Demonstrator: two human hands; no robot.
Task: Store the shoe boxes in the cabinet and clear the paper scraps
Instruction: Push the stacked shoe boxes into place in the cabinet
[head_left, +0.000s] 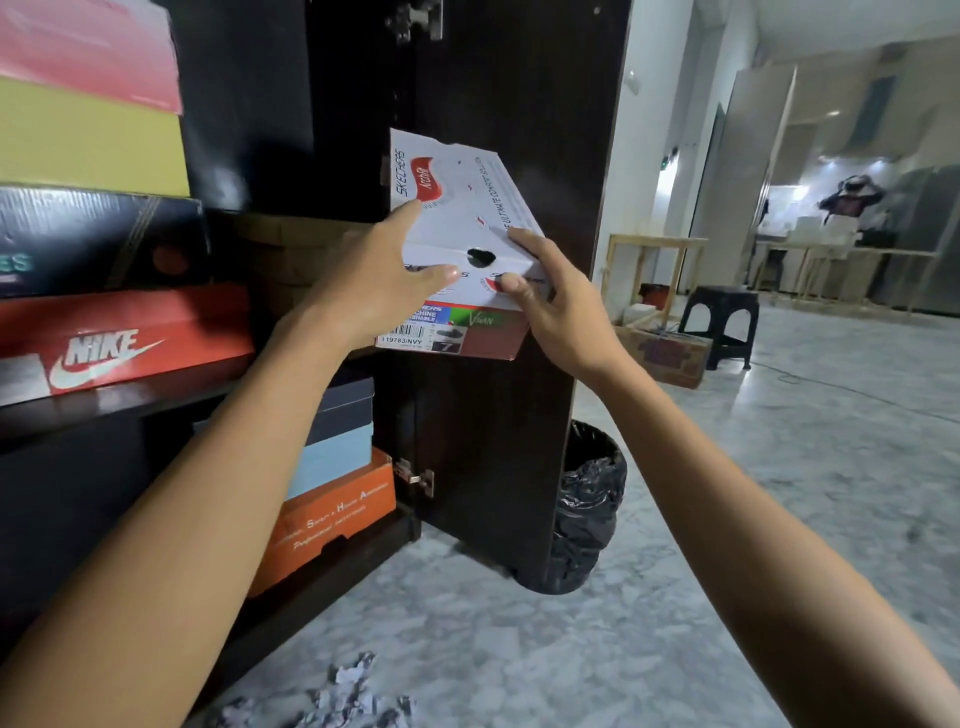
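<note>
A white Skechers shoe box (462, 208) with a red base is held up, tilted, in front of the dark cabinet's (249, 104) middle shelf. My left hand (374, 275) grips its left near corner, thumb on the front face. My right hand (556, 306) grips the right near corner, thumb on the front. Crumpled paper scraps (337, 696) lie on the marble floor by the cabinet's foot.
Stacked boxes fill the shelf at left: a red Nike box (119, 343), a black one, yellow and pink ones above. Lower down sit orange (332, 514), light blue and dark boxes. The open cabinet door (514, 364) stands right of the box; a black-lined bin (587, 504) behind it. A black stool (722, 322) stands further off.
</note>
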